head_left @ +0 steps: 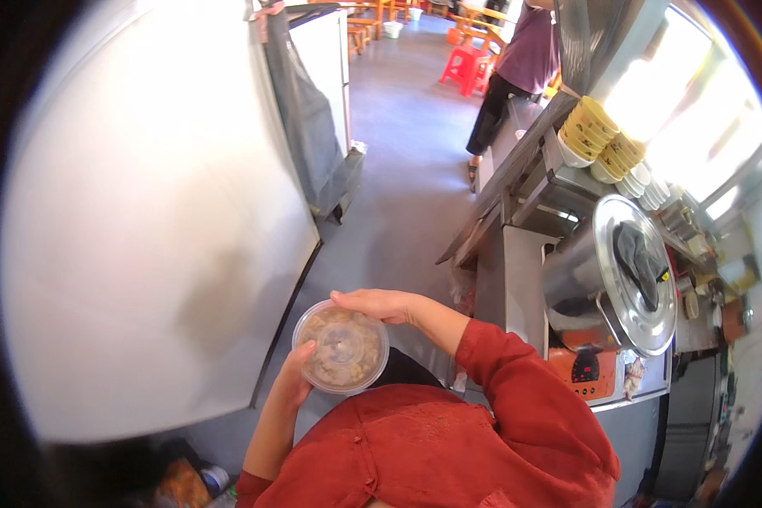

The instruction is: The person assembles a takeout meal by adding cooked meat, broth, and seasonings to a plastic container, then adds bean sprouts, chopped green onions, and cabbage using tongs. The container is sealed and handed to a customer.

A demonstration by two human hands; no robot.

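A round clear plastic food container (345, 349) with a lid is held in front of my body, and brownish, lumpy food shows through it. My left hand (295, 372) grips its left side, the thumb lying on the lid's edge. From the far right side, my right hand (377, 305) holds the rim with its fingers along the top edge. The undersides of both hands are hidden by the container. Red sleeves cover my upper arms.
At left stands a large white panel-like surface (161, 220); a grey apron-like cloth (300, 127) hangs beyond it. On the right, a big lidded steel pot (584, 279) stands near stacked yellow bowls (588, 131). Farther off are a person (516, 68) and a red stool (464, 69).
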